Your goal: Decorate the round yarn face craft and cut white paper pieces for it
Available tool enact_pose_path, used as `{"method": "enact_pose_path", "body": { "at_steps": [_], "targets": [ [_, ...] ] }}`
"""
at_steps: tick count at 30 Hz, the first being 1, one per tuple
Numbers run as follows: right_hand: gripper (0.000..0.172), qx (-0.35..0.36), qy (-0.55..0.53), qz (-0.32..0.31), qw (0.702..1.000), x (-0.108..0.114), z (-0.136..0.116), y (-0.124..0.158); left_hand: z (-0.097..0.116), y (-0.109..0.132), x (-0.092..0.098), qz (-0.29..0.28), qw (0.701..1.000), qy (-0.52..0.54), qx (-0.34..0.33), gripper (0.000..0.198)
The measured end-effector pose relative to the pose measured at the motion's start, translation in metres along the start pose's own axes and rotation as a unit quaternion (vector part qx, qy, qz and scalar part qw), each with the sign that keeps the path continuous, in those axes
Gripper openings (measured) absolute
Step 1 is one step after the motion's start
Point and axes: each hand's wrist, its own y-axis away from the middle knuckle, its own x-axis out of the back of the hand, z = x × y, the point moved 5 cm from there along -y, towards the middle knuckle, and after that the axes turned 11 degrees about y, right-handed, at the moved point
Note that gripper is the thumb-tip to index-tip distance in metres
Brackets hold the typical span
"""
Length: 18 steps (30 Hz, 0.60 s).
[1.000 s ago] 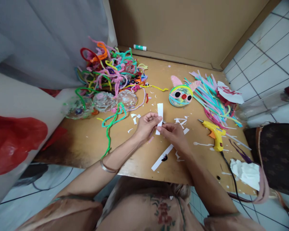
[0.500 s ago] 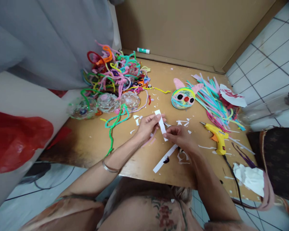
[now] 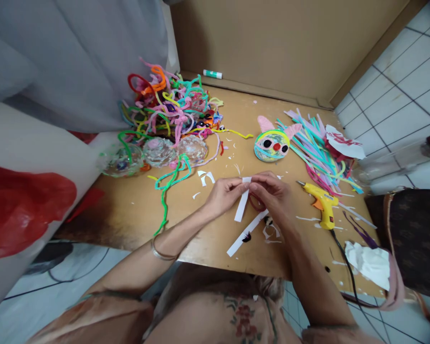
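A narrow white paper strip slants down toward me, its upper end pinched between both hands. My left hand grips it from the left with thumb and fingers. From the right, the closed fingers of my right hand meet the same end. Under the right hand shows a dark pink loop, partly covered; its kind is unclear. Below lies a second white strip with a black false eyelash on it. Beyond the hands sits a yarn-wrapped ball with a face and pink ears.
Pipe cleaners in a tangled heap and clear round shells fill the left. At right lie straight pipe cleaners, a yellow glue gun, crumpled tissue and a brown bag. A glue stick lies at the back.
The paper strip has turned, with its lower end now swinging left and toward me. My right hand has moved up to its top end, beside the left hand.
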Motion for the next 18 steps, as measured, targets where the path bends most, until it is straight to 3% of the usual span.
{"method": "enact_pose_path", "body": {
  "at_steps": [5, 11, 18],
  "targets": [
    [0.024, 0.007, -0.012, 0.013, 1.0, -0.002, 0.005, 0.0, 0.002, 0.002, -0.005, -0.051, 0.997, -0.052, -0.02, 0.04],
    [0.018, -0.031, -0.164, 0.08, 0.983, 0.008, 0.015, -0.004, -0.006, 0.003, -0.01, -0.098, 0.993, -0.009, 0.058, 0.032],
    [0.029, -0.085, -0.273, 0.089, 0.954, 0.02, 0.028, -0.011, -0.008, 0.002, -0.009, -0.085, 0.994, -0.026, 0.069, 0.029]
  ]
}}
